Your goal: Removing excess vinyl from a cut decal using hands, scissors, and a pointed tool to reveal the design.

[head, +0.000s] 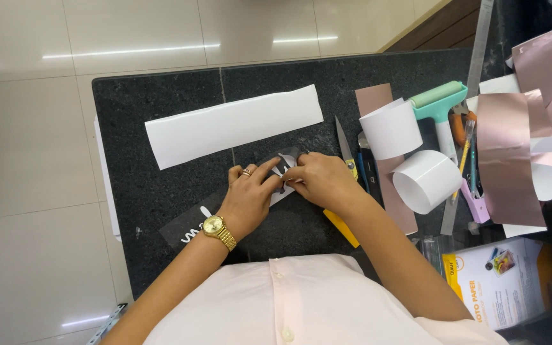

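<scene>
Pinching black decal strip [225, 214] | left hand [247, 198], right hand [321, 180] both gripping | granite table [142, 160]

On dark stone counter [161, 160]: long white paper strip [232, 125] at eleven o'clock; scissors [346, 150] at one; curled white rolls [410, 153], teal roller [441, 102] and rose-gold foil sheets [512, 160] toward two and three; photo-paper box [499, 281] at four.

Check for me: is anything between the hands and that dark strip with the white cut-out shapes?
Nothing visible. The left hand and right hand both rest directly on the dark strip. The scissors and white paper strip lie off to the side.
</scene>
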